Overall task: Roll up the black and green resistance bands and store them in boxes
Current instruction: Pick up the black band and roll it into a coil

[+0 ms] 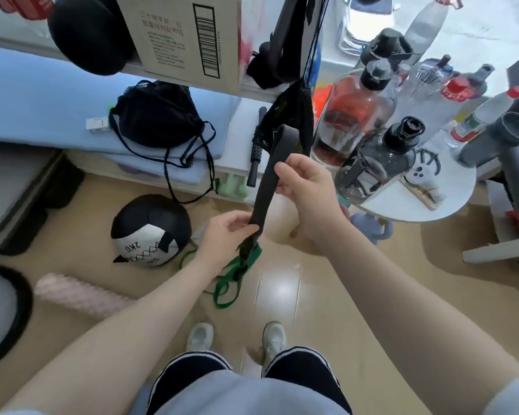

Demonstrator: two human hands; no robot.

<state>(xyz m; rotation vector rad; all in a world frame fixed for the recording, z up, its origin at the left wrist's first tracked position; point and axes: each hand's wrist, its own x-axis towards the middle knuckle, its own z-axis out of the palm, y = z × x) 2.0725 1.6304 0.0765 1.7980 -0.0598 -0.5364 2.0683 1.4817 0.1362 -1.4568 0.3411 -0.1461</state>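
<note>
My right hand (304,187) grips the flat black rubber resistance band (265,182) at its upper part, thumb and fingers pinched across the strap. The band's top loop rises above that hand. My left hand (226,232) pinches the same band lower down, fingers curled round the strap. The band runs taut and slightly tilted between the two hands.

Below my left hand the black band hangs down and meets the green rubber resistance band (232,278), which trails in loose loops onto the tan wooden floor (285,298). Whether the two bands are knotted or merely tangled there, I cannot tell.

Surroundings noted:
- A black and white stitched medicine ball marked 2KG (149,230) lies on the floor, left of my left hand.
- A pale pink ridged foam roller (78,296) lies on the floor near that ball.
- A black drawstring cloth bag (159,113) sits on a light blue padded mat (42,94).
- A brown cardboard box with a printed barcode (177,34) stands on a shelf above.
- A round white side table (402,205) at right carries several glass and plastic bottles; the dark grey bottle with a black cap (381,163) is nearest my right hand.
- My white trainers (200,336) stand on the floor below.
</note>
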